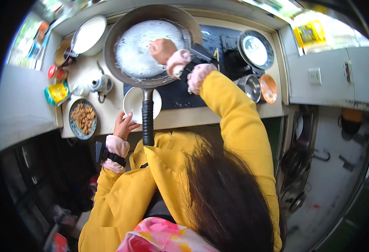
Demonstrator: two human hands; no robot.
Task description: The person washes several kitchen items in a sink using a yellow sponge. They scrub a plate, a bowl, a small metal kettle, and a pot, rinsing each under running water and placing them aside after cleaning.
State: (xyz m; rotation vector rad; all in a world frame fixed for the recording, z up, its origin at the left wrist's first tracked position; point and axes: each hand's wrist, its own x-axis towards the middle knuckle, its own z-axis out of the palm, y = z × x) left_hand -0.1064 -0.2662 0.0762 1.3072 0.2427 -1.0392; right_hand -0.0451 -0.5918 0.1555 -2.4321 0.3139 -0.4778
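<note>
A large wok (112,50) with a black-wrapped handle holds water with bubbles on its surface. My right hand (163,50) is over the wok's water, its fingers bent downward; whether it holds anything I cannot tell. My left hand (124,126) is at the counter's front edge, fingers apart, by the rim of a white bowl (134,108). That bowl stands partly beneath the wok's handle, which hides some of it. To the left, an oval patterned plate (74,127) carries brown pieces of food (83,118).
On the left stand a metal teapot (101,85), a white basin (90,36), a red-lidded jar (56,72) and a yellow-green packet (56,94). Right of the wok are a metal pot (250,88), an orange bowl (268,88) and a round dish (268,53) on the dark cooktop (178,97).
</note>
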